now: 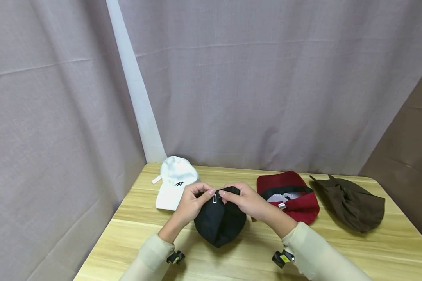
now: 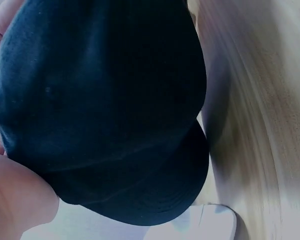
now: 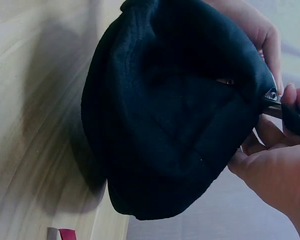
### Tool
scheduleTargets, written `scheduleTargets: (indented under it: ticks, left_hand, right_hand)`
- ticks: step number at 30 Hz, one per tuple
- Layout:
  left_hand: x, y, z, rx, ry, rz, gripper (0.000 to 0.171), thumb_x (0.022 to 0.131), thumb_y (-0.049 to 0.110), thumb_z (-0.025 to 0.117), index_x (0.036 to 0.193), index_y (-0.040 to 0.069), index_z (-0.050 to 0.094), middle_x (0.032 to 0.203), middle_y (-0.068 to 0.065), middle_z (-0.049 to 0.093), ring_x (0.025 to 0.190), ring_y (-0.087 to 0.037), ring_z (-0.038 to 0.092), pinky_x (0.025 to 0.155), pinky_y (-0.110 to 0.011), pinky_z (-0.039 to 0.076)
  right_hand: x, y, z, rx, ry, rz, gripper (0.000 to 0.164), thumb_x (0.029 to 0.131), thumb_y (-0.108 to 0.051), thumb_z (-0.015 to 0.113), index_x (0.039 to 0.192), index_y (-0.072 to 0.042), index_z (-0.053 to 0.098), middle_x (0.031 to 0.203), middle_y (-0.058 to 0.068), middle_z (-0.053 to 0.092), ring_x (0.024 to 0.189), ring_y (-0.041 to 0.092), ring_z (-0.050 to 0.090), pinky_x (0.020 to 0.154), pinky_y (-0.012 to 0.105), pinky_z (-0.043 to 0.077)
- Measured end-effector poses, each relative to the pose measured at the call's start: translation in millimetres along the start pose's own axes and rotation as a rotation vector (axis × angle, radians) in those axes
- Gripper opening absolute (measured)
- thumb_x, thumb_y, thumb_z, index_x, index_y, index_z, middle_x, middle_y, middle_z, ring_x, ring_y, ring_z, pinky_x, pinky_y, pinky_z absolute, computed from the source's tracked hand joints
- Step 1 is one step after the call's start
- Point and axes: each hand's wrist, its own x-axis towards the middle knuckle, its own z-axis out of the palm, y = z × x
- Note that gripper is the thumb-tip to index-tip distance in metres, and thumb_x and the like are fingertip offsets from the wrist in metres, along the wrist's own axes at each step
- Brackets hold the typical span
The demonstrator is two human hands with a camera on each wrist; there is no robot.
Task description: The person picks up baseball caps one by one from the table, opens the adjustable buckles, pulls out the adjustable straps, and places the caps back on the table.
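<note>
Both hands hold a black cap (image 1: pixel 219 222) up over the front middle of the table, its back strap and metal buckle (image 1: pixel 215 198) towards the top. My left hand (image 1: pixel 193 201) pinches the cap's edge beside the buckle. With thumb and fingers, my right hand (image 1: pixel 247 201) grips the strap on the other side. The right wrist view shows the strap (image 3: pixel 296 121) between the right fingers, close to the metal buckle (image 3: pixel 272 95). In the left wrist view, the cap's crown (image 2: pixel 100 100) and curved brim (image 2: pixel 165 190) hide most of the left fingers.
A white cap (image 1: pixel 177 183) lies on the wooden table (image 1: pixel 126 238) at the back left. To the right are a red cap (image 1: pixel 304 207), its inside showing, and a brown cap (image 1: pixel 358 203). Grey curtains (image 1: pixel 232 97) hang behind the table and along its left side.
</note>
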Motion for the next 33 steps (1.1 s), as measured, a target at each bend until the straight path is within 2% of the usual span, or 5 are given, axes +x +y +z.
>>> scheduleTargets:
  ticks: [7,16,22,27,33]
  left_hand:
    - [-1.4,0.3,-0.7,0.033,-0.006,0.020,0.014,0.096,0.008,0.062,0.087,-0.001,0.068,0.077,-0.022,0.066,0.071,-0.002,0.058,0.067,-0.021,0.049]
    - [-1.0,2.3,-2.6,0.016,-0.048,0.002,0.016,0.100,0.010,0.057,0.092,-0.002,0.064,0.080,0.000,0.063,0.075,-0.004,0.058,0.071,-0.022,0.049]
    - [-1.4,-1.3,-4.4,0.006,-0.112,0.000,0.016,0.101,0.007,0.054,0.092,-0.004,0.062,0.080,0.005,0.062,0.076,-0.003,0.058,0.071,-0.020,0.049]
    - [-2.3,-1.4,-4.0,0.052,-0.148,-0.030,0.015,0.101,0.010,0.056,0.095,0.000,0.066,0.085,-0.002,0.065,0.080,-0.004,0.059,0.075,-0.021,0.050]
    - [-2.4,1.1,-0.6,0.086,-0.201,-0.129,0.012,0.096,0.020,0.065,0.100,0.011,0.072,0.095,-0.006,0.072,0.085,-0.008,0.064,0.077,-0.023,0.053]
  right_hand:
    - [-3,6,-1,0.035,0.007,-0.032,0.017,0.096,-0.020,0.066,0.103,-0.004,0.064,0.095,0.005,0.065,0.090,0.012,0.059,0.082,0.025,0.048]
    - [-7,14,-14,-0.047,-0.092,0.013,0.036,0.090,-0.021,0.073,0.123,-0.013,0.061,0.120,0.007,0.068,0.112,0.017,0.063,0.098,0.029,0.049]
    - [-9,19,-15,-0.134,-0.050,0.006,0.017,0.096,-0.018,0.066,0.111,-0.011,0.067,0.106,0.007,0.071,0.100,0.015,0.064,0.091,0.024,0.051]
    - [-10,19,-11,-0.170,0.001,-0.024,0.006,0.095,-0.015,0.066,0.099,-0.010,0.067,0.091,0.007,0.069,0.085,0.011,0.060,0.079,0.021,0.049]
    - [-14,16,-8,-0.207,0.014,-0.024,0.004,0.096,-0.015,0.065,0.094,-0.011,0.066,0.087,0.002,0.067,0.085,0.011,0.059,0.079,0.023,0.048]
